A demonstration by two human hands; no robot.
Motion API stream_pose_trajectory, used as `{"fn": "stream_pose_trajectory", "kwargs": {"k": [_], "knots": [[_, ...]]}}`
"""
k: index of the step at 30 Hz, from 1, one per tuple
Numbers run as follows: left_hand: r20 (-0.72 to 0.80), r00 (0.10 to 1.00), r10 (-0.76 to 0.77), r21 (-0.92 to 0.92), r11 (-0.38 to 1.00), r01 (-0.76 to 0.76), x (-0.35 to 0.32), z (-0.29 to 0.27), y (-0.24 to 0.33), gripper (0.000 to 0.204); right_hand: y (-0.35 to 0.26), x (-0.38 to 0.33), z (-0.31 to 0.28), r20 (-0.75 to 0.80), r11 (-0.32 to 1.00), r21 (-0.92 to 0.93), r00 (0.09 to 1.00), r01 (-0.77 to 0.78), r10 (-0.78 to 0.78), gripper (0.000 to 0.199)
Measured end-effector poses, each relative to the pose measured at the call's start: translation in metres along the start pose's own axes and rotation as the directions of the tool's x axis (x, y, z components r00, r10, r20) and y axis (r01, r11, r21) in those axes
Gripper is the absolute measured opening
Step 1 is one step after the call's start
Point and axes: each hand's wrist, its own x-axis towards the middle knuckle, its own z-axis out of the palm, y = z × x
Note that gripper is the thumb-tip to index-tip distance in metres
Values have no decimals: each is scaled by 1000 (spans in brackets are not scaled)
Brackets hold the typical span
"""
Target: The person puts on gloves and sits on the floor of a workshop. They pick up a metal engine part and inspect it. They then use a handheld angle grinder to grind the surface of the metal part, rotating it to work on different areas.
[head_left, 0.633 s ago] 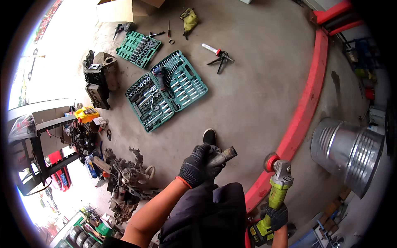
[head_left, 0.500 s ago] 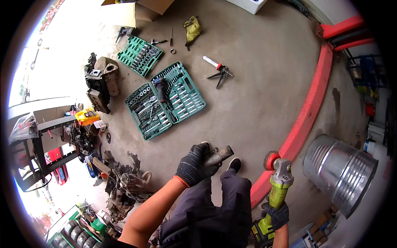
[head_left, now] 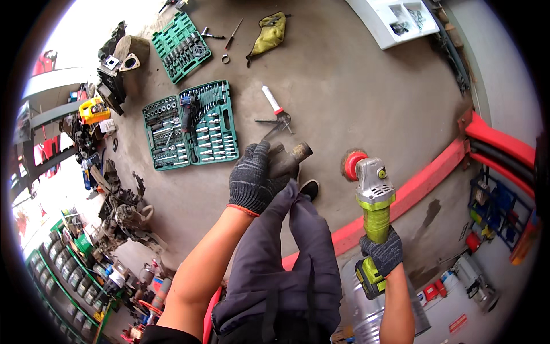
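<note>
Fingers of the gloved left hand (head_left: 252, 178) wrap a metal pipe fitting (head_left: 289, 159); right hand (head_left: 381, 252) grips a cordless angle grinder (head_left: 372, 200) just right of it.

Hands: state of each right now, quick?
Left hand: closed around a grey metal pipe piece.
Right hand: closed on the handle of a yellow-green grinder.

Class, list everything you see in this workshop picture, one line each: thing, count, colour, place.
Metal part: one, grey, held over the raised knee.
Angle grinder: one, yellow-green and grey, red disc, at right.
Socket sets: two open cases, green, on the floor, upper left.
Caulking gun: one, white and red, beside the cases.
Cloth bag: one, olive, at top.
Metal drum: one, silver, bottom.
Shoe: one, black.
Left hand: dark glove, grips the part.
Right hand: dark glove, grips the grinder.
</note>
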Motion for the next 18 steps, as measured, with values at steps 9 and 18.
{"fn": "stream_pose_trajectory", "kwargs": {"k": [9, 18], "knots": [[76, 970, -233, -63, 969, 238, 195, 89, 3, 74, -198, 192, -74, 70, 765, -579, 951, 284, -301, 45], [127, 906, -403, -27, 912, 410, 356, 203, -93, 72, -289, 455, -27, 193, 572, -689, 873, 446, -448, 41]]}}
